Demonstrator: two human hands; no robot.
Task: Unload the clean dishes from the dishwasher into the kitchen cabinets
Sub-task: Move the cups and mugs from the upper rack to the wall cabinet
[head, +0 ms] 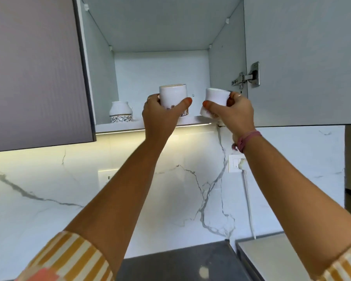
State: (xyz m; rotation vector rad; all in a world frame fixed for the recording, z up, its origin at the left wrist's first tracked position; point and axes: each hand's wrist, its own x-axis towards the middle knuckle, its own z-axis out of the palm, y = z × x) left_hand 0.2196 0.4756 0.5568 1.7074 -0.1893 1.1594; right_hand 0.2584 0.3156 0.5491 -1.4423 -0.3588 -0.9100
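Both arms reach up into the open cabinet (162, 27), one mug each — two carried at once, likely to save trips.

Left hand (160, 112) wraps the left mug (172, 96) low on its body, thumb round the side at 3 o'clock, fingers behind. Mug upright, base at or just above the shelf (126, 125); contact hidden by the hand. Low grip probably keeps it steady for setting down.

Right hand (233, 110) grasps the right mug (216, 98), thumb at 9 o'clock, fingers round the far side. This mug tilts, top leaning toward 11 o'clock, and sits at the shelf's front edge, near the cabinet's right wall. Tilt looks like mid-approach, not yet placed.

Mugs near each other, not touching.

A small patterned jar (121, 112) already stands on the shelf at 9 o'clock from the left mug, well apart. Door (302, 57) swung open at right, hinge (247, 76) exposed.

Judgement: placing step under way; neither mug let go. Risk: right mug clipping the shelf edge.
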